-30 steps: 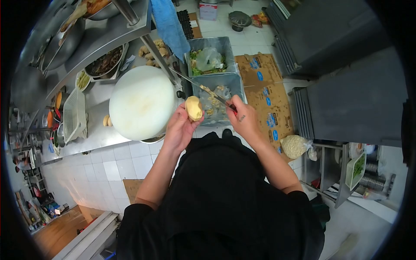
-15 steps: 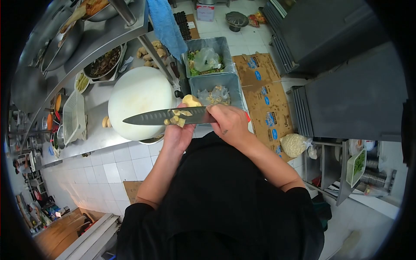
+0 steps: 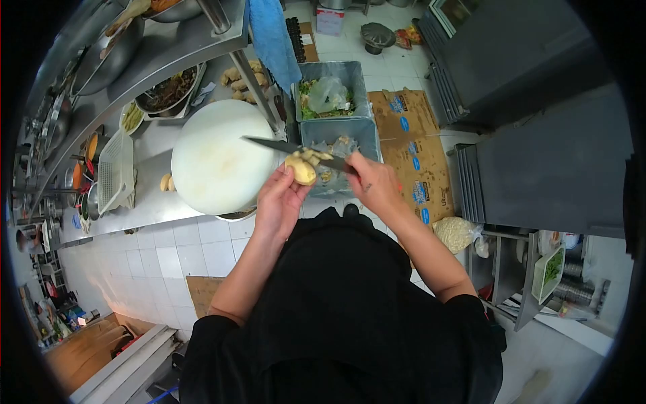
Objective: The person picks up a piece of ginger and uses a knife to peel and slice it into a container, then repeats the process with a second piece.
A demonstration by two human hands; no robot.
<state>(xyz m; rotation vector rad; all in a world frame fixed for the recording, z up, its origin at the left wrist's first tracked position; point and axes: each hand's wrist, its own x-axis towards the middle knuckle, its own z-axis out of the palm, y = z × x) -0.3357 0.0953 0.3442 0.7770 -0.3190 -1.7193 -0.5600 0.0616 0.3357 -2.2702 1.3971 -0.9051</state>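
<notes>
hands were both full: the left hand [image 3: 278, 205] gripped a pale root [image 3: 304, 174]; the right hand [image 3: 375, 185], at three o'clock from it, held a knife [image 3: 272, 144]. short, soft cuts seemed best, with left fingers tucked away from the sharp edge.

A restaurant-style kitchen, shown by the steel counter [image 3: 151, 202], woks and white cutting board [image 3: 224, 158]

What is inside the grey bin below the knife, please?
The bin holds pale scraps and clear plastic. What lies beneath them, or behind the knife, is hidden.
</notes>
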